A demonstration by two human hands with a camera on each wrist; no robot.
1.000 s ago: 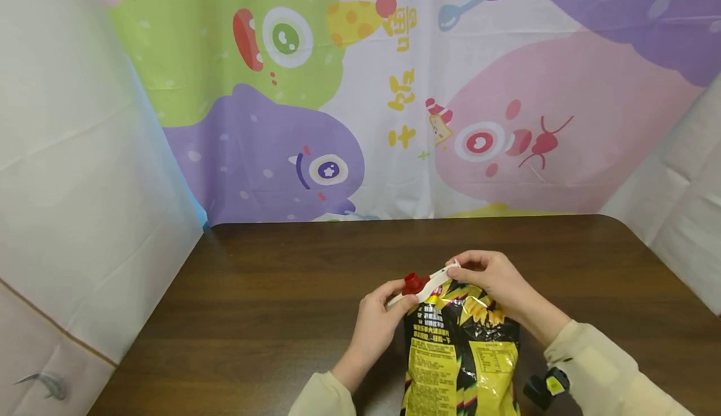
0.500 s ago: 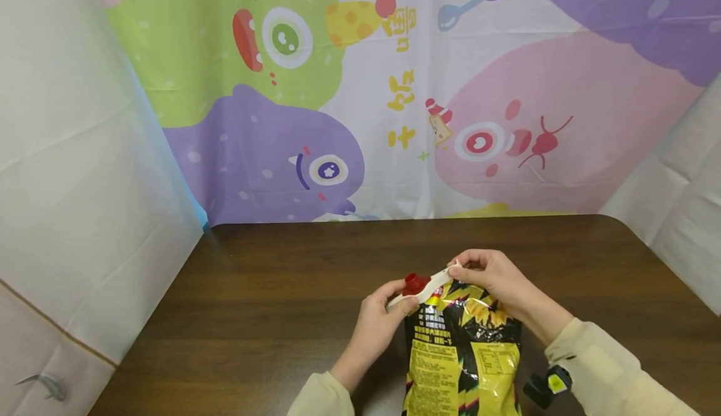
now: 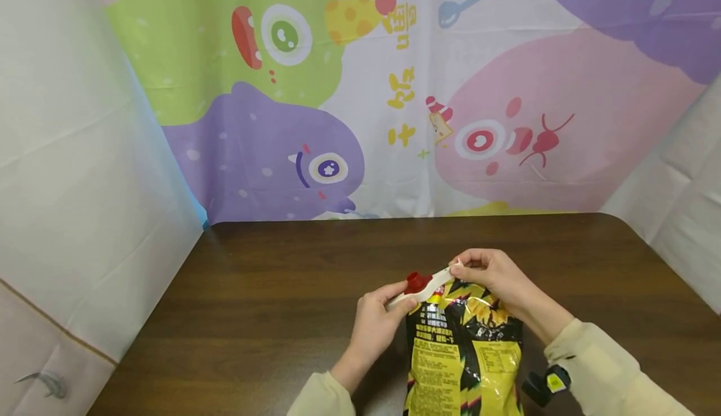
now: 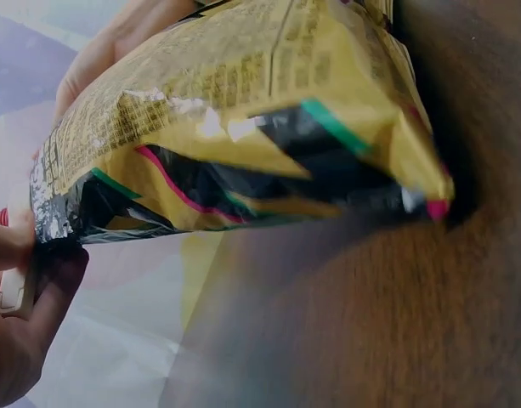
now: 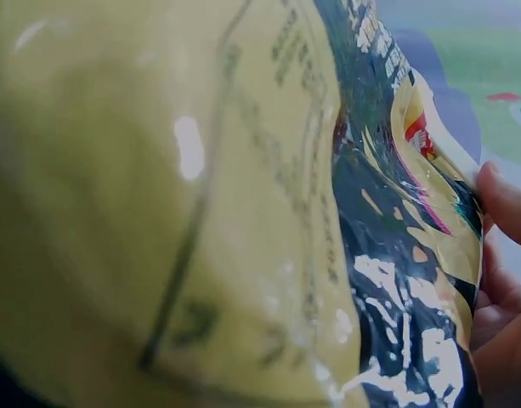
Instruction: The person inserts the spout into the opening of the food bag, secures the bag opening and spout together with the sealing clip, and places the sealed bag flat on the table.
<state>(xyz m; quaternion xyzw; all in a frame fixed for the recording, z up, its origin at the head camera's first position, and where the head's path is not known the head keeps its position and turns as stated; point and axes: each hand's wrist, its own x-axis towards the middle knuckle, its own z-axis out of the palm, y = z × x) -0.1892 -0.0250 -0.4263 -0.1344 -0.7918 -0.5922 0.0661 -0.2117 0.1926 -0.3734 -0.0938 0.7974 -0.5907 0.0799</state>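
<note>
- My left hand (image 3: 376,319) pinches the low left end of the white clip (image 3: 424,286).
- The clip is long and lies slanted across the top of the yellow snack bag (image 3: 463,353), with its red knob (image 3: 417,281) nearer my left hand.
- My right hand (image 3: 491,276) pinches the clip's high right end.
- The bag rests on the brown table (image 3: 270,291).

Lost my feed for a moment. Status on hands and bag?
Left hand pinches the white clip at its near end; right hand pinches the far end. Clip sits across the yellow snack bag top. Nothing in the way.
</note>
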